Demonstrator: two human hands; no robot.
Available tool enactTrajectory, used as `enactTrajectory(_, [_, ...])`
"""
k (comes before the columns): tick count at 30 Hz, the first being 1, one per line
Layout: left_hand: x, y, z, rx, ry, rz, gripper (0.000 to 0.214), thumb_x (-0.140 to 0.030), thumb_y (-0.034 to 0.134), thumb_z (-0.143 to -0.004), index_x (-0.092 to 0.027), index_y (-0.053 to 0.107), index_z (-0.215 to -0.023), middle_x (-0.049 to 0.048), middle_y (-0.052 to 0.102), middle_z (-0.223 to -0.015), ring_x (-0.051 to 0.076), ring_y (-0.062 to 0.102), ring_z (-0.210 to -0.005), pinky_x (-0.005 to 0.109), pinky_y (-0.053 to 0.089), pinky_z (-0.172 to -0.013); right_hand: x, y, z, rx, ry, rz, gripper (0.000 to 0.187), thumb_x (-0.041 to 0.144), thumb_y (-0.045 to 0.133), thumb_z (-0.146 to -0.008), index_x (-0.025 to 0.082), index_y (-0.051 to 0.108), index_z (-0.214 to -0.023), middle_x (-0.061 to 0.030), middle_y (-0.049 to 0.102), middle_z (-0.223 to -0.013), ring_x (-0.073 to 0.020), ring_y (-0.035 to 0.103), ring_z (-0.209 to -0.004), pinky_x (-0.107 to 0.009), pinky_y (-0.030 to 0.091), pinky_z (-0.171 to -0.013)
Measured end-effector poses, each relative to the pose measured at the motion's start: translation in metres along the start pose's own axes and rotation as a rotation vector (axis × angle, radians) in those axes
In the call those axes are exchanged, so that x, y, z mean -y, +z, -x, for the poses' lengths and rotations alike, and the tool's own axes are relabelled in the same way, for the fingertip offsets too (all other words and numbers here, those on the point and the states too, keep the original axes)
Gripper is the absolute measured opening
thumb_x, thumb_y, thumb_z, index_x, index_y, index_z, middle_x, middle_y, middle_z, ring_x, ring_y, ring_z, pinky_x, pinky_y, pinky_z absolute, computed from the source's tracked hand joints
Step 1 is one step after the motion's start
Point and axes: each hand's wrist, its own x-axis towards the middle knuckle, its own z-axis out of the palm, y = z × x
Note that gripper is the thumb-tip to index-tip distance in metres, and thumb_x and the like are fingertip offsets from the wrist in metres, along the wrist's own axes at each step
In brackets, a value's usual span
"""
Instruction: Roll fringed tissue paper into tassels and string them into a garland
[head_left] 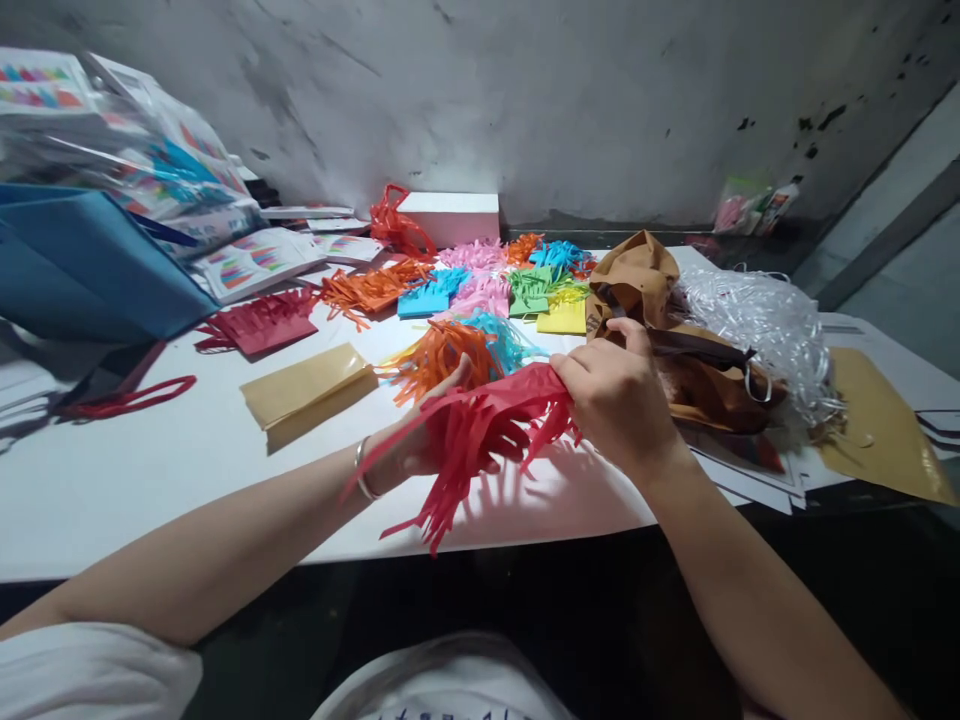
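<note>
As a scuffed grey wall (pixel 525 110) rises beyond the left hand (pixel 420 445) and the right hand (pixel 619 400), a white-topped bench (pixel 187 490) spreads beneath them and out to both sides. Far to the left of the left hand stands a blue bag (pixel 90 265), with clear plastic packs (pixel 135 150) of printed cards behind it. Just past the right hand sits a brown cloth bag (pixel 637 265), partly covered by that hand; farther right come a heap of shiny white strips (pixel 757 325) and a yellow-brown envelope (pixel 881 430).

Between the hands, above the near side of the bench, hangs the red fringed paper (pixel 487 400), its cut strips drooping toward the person. The right hand pinches its right end between thumb and fingers. The left hand lies under the fringe, thumb raised on the far side and fingertips showing below; how firmly it grips, I cannot tell.

Beyond the left hand are a pale box (pixel 454 215) near the wall and, closer, a folded tan packet (pixel 307 390). Right behind the red paper lie an orange bundle (pixel 442 350) and a light blue bundle (pixel 506 335). Smaller still, a green bundle (pixel 529 290) and a yellow bundle (pixel 562 316) lie beyond both hands. A thin bracelet (pixel 363 470) circles the left wrist.
</note>
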Motion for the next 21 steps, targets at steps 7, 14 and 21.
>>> enactTrajectory(7, [0.06, 0.0, 0.014, 0.271, -0.07, 0.39, 0.094, -0.088, 0.054, -0.064, -0.01, 0.064, -0.116, 0.016, 0.073, -0.102, 0.032, 0.069, -0.095, 0.046, 0.053, -0.083, 0.007, 0.011, 0.015, -0.148, -0.088, -0.002, 0.021, 0.011, 0.05, -0.098, 0.013, 0.071, -0.103, -0.0059, 0.074, -0.092, -0.0171, 0.064, -0.085, -0.042, 0.033, -0.107])
enactTrajectory(14, [0.091, 0.019, 0.019, 0.254, -0.027, 0.409, 0.049, -0.05, 0.069, -0.069, -0.016, 0.068, -0.104, 0.0056, 0.069, -0.086, 0.019, 0.065, -0.073, 0.034, 0.052, -0.075, -0.003, 0.038, 0.047, -0.173, -0.179, -0.078, 0.024, 0.01, 0.051, -0.097, 0.012, 0.067, -0.115, -0.0092, 0.075, -0.105, -0.0188, 0.068, -0.1, -0.044, 0.038, -0.109])
enactTrajectory(21, [0.069, 0.014, 0.03, 0.175, 0.022, 0.269, 0.016, -0.022, 0.07, -0.073, -0.014, 0.068, -0.087, -0.0031, 0.052, -0.056, 0.005, 0.038, -0.036, 0.015, 0.028, -0.034, -0.034, -0.001, 0.055, -0.251, -0.085, 0.074, 0.044, 0.005, 0.054, -0.094, 0.015, 0.056, -0.137, -0.0128, 0.07, -0.126, -0.022, 0.067, -0.114, -0.044, 0.043, -0.11])
